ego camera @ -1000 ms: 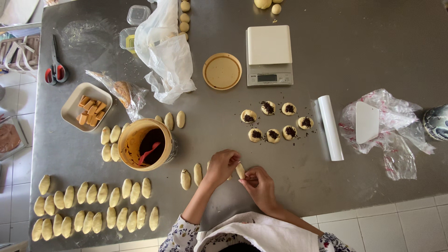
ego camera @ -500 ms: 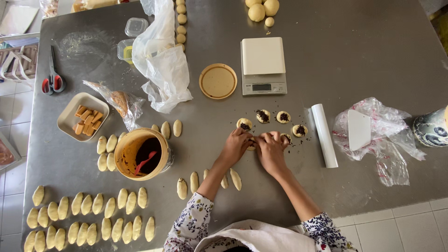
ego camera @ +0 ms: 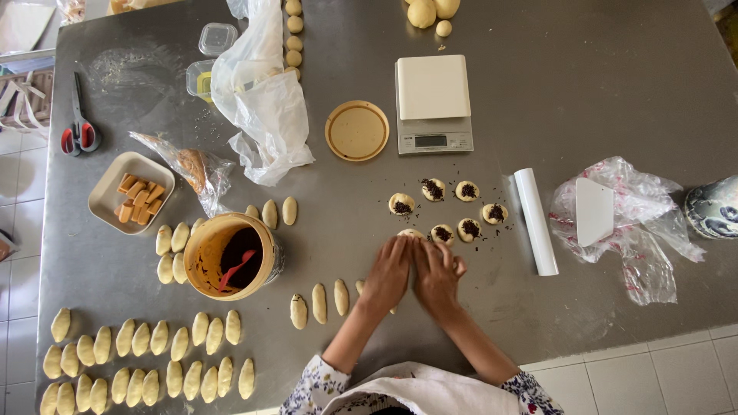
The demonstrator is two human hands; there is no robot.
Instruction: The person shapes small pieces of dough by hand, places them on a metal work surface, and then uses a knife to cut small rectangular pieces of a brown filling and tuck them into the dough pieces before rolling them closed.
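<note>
My left hand (ego camera: 388, 273) and my right hand (ego camera: 437, 275) lie side by side on the steel table (ego camera: 584, 100), fingertips meeting on a pale dough piece (ego camera: 410, 233) that they mostly cover. Just beyond it lie several flat dough rounds topped with dark sprinkles (ego camera: 467, 190). To the left of my left wrist, three shaped oval dough pieces (ego camera: 319, 302) stand in a row.
An open tub of dark filling with a red spatula (ego camera: 231, 256) stands to the left, with oval dough pieces (ego camera: 146, 361) in rows near it. Further off are a kitchen scale (ego camera: 433, 104), round lid (ego camera: 357, 131), white roller (ego camera: 536, 221), plastic bags (ego camera: 261, 100), scissors (ego camera: 79, 131) and a dish of tan pieces (ego camera: 131, 192).
My hands left the row of oval pieces at the near edge, reached out to the topped rounds, and now close together on one round, drawn slightly toward me.
</note>
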